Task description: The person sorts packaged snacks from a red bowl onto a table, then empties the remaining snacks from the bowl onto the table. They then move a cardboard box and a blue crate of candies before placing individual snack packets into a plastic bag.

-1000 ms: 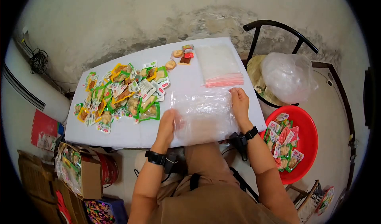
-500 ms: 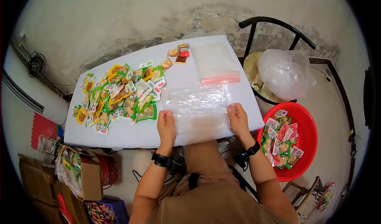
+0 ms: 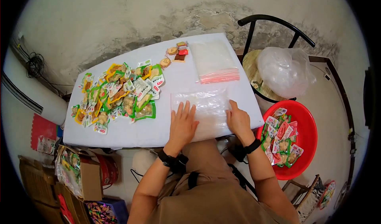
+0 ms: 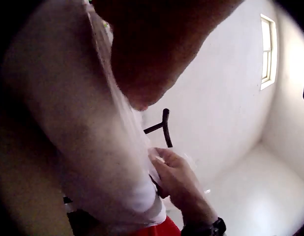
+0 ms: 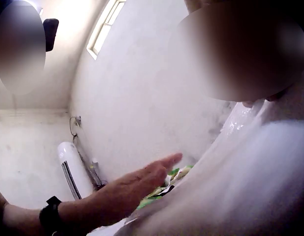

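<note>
A clear plastic bag [image 3: 210, 105] lies on the white-covered table near its front edge. My left hand [image 3: 183, 125] rests flat on the bag's left part with fingers spread; in the right wrist view the left hand [image 5: 127, 189] has straight fingers. At the bag's right edge is my right hand [image 3: 239, 121]. The left wrist view shows this right hand [image 4: 177, 179] pinching the film between thumb and fingers. Behind the bag lies a stack of clear bags [image 3: 214, 59] with pink-red edges.
Many snack packets [image 3: 119, 93] are heaped on the table's left, with several small wrapped pieces [image 3: 172, 50] at the back. A red basin [image 3: 307, 144] of packets stands at right, below a chair [image 3: 278, 18] holding a large plastic bag [image 3: 283, 71]. An open carton [image 3: 91, 176] is at lower left.
The bag has come down flatter on the table. My left hand has let go of its left edge and moved right onto its surface, fingers spread. My right hand remains at the right edge.
</note>
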`<act>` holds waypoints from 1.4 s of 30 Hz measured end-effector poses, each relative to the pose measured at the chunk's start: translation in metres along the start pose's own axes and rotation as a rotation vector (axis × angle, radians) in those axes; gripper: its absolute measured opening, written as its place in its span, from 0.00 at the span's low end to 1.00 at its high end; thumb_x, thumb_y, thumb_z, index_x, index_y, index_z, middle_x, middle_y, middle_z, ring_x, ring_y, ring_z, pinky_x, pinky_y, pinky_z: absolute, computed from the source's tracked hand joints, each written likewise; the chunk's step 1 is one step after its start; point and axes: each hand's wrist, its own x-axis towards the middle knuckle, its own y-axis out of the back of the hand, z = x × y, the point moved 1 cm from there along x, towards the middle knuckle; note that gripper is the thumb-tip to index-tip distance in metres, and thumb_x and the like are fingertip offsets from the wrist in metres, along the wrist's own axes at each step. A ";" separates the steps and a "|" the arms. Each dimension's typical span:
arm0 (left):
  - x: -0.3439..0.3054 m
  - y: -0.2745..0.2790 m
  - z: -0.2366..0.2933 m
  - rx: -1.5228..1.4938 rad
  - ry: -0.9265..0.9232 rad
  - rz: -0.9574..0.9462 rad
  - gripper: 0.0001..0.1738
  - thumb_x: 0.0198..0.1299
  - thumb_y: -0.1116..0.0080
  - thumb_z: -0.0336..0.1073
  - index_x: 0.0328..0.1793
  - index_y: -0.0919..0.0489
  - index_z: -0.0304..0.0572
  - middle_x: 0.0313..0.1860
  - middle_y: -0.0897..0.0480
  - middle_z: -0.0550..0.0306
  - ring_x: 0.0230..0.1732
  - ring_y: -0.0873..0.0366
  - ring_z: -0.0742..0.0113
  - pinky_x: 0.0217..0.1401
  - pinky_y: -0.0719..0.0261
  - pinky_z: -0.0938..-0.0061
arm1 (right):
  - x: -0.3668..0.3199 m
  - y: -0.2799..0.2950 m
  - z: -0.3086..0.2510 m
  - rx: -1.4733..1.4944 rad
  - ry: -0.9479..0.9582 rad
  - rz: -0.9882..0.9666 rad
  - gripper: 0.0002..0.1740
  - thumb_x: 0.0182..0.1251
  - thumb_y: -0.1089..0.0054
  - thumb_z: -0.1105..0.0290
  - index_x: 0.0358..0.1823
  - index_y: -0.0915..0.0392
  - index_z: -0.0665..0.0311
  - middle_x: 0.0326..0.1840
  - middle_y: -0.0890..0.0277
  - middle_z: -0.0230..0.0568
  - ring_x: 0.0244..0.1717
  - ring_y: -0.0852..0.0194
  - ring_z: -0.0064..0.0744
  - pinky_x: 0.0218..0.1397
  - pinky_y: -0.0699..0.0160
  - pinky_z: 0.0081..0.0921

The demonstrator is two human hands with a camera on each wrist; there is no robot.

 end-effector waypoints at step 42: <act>0.003 -0.011 -0.001 -0.026 -0.175 -0.282 0.41 0.51 0.44 0.54 0.68 0.42 0.42 0.70 0.48 0.42 0.71 0.56 0.44 0.65 0.52 0.43 | -0.020 0.006 0.005 -0.158 0.490 -0.237 0.44 0.48 0.40 0.46 0.65 0.43 0.56 0.70 0.56 0.54 0.71 0.62 0.52 0.64 0.55 0.59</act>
